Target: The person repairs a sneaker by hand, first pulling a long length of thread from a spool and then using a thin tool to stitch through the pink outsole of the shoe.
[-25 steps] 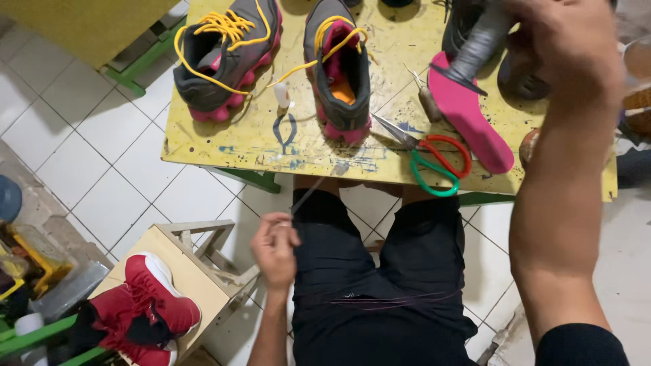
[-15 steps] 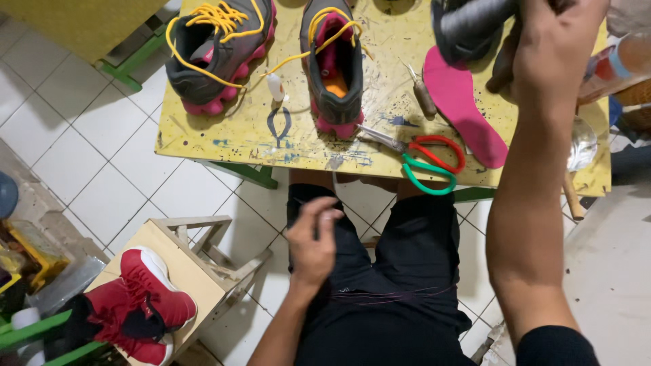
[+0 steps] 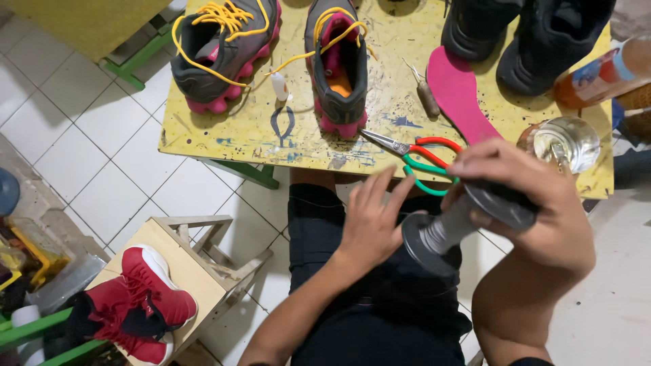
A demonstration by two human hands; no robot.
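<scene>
My right hand [image 3: 536, 203] grips a spool of grey thread [image 3: 447, 227] with black end discs, held tilted over my lap just in front of the table edge. My left hand [image 3: 369, 217] is beside the spool's lower disc with its fingers spread and holds nothing; its fingertips are near or touching the disc. Right behind the hands, scissors with red and green handles [image 3: 424, 154] lie on the yellow table [image 3: 230, 135]. A pink insole [image 3: 461, 95] lies beyond them.
On the table are two grey and pink shoes with yellow laces [image 3: 224, 47] [image 3: 339, 61], black shoes [image 3: 529, 34], an awl [image 3: 426, 98], small pliers [image 3: 283, 125], a glass jar [image 3: 566, 139] and a bottle [image 3: 597, 74]. Red shoes [image 3: 146, 298] rest on a wooden stool [image 3: 196, 271] at lower left.
My right hand has brought the spool down from over the table's far right to my lap. My left hand has risen from my thigh to meet it.
</scene>
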